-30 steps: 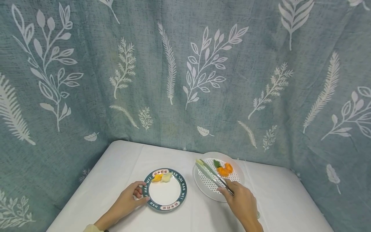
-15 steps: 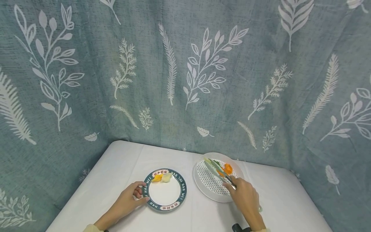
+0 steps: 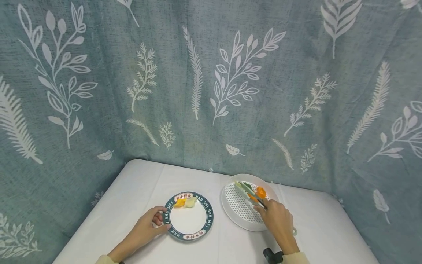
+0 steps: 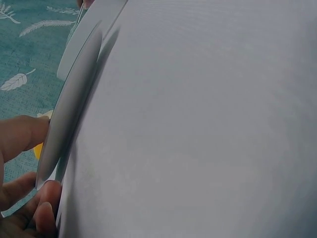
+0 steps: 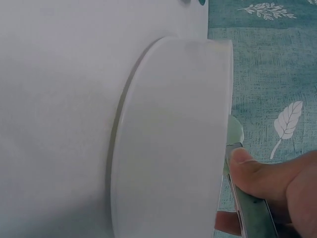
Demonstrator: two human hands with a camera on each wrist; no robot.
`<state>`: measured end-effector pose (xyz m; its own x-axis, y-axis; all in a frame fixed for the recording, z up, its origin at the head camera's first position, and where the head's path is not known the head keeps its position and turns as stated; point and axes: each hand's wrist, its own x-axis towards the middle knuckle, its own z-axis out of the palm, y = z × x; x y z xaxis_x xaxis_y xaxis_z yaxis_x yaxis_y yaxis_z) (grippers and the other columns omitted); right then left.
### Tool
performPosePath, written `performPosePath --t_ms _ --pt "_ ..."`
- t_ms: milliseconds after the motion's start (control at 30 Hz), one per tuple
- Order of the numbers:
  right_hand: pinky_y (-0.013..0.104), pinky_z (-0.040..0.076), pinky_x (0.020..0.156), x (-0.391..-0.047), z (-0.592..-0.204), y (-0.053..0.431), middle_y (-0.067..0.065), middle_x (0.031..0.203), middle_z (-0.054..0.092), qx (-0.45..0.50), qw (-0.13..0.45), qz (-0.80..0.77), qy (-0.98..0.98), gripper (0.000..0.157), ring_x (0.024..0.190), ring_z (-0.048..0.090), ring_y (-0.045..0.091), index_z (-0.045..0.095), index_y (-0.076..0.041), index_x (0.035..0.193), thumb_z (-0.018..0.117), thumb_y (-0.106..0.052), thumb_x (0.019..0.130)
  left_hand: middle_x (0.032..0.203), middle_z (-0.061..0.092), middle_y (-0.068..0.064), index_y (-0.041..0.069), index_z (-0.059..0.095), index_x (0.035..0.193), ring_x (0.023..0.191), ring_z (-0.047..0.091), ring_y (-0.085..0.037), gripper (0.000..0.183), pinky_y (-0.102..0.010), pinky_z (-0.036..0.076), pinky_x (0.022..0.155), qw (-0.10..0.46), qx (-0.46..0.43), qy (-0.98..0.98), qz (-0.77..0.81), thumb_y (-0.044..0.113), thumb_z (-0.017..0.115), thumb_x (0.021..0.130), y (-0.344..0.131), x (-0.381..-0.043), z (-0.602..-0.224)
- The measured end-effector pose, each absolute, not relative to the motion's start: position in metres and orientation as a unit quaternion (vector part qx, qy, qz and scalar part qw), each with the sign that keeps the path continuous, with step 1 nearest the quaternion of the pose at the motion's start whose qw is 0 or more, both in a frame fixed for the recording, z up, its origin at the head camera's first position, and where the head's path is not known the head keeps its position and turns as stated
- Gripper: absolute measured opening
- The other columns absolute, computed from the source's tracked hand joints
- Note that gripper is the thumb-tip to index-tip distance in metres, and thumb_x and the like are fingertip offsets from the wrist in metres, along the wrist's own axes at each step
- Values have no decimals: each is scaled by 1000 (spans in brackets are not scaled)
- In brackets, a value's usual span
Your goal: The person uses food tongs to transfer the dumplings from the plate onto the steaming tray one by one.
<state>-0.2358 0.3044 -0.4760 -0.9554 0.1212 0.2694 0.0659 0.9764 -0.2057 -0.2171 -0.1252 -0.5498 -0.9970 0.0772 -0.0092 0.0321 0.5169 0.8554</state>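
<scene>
My left hand (image 3: 146, 227) holds the near-left rim of a white plate (image 3: 188, 223) with a dark green lettered border. Thumb and fingers lie at the rim, also seen in the left wrist view. On the plate sit a yellow-orange piece (image 3: 180, 202) and a pale yellow piece (image 3: 190, 202). My right hand (image 3: 278, 220) grips green-and-metal tongs (image 5: 252, 210). Their pale green tips reach into a white strainer basin (image 3: 230, 218), over its left-back part. Inside it lie orange pepper-like pieces (image 3: 261, 192) and a dark green piece (image 3: 248, 186), partly hidden behind the tongs.
Both plate and basin stand on a white-covered table (image 3: 141, 183), the basin to the plate's right. A green curtain (image 3: 204, 139) with white leaf prints hangs behind and at the sides.
My right hand and the tongs have shifted right, tips from the basin's left rim to further inside, overlapping the orange and green pieces. The left hand and plate stay put.
</scene>
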Motion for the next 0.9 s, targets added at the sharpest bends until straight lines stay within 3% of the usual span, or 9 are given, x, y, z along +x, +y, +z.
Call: performPosePath --t_ms 100,367,900 --pt "36 36 46 -239 -479 304 2 64 54 -46 142 94 -984 35 53 45 20 75 -7 89 86 -40 84 94 57 4 13 62 133 85 53 -14 61 -25 46 69 23 33 870 491 27 89 81 -125 -218 -550" --pt "37 39 47 -243 -486 304 8 75 65 -50 131 82 -987 41 54 47 20 77 -5 105 86 -38 83 94 57 4 14 62 133 85 53 -13 60 -25 46 70 26 30 871 490 27 89 81 -125 -217 -549" --pt "39 47 52 -236 -485 304 5 79 65 -61 143 92 -984 51 59 57 19 76 -3 115 87 -40 82 94 56 3 11 61 133 84 52 -14 61 -25 45 67 18 38 872 487 27 89 81 -126 -215 -547"
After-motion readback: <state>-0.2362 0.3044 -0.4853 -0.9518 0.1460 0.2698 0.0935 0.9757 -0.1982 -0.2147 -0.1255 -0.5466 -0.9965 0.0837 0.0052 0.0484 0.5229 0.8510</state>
